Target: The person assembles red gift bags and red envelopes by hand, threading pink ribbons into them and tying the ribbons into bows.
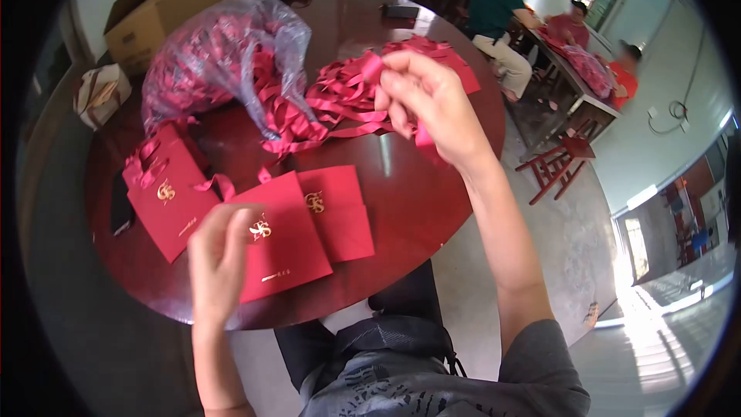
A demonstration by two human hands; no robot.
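While the right grip (436,104) pinches a pink ribbon (372,68) between thumb and fingers, raised perhaps to keep it free of the tangled ribbon pile (340,100) just beside it, the left grip (218,259) is at the left edge of the front red bag (289,259), seemingly to steady it; whether it is closed on the bag, I cannot tell. That bag lies flat on the tabletop (417,208), overlapping another red bag (349,224), both likely kept within easy reach.
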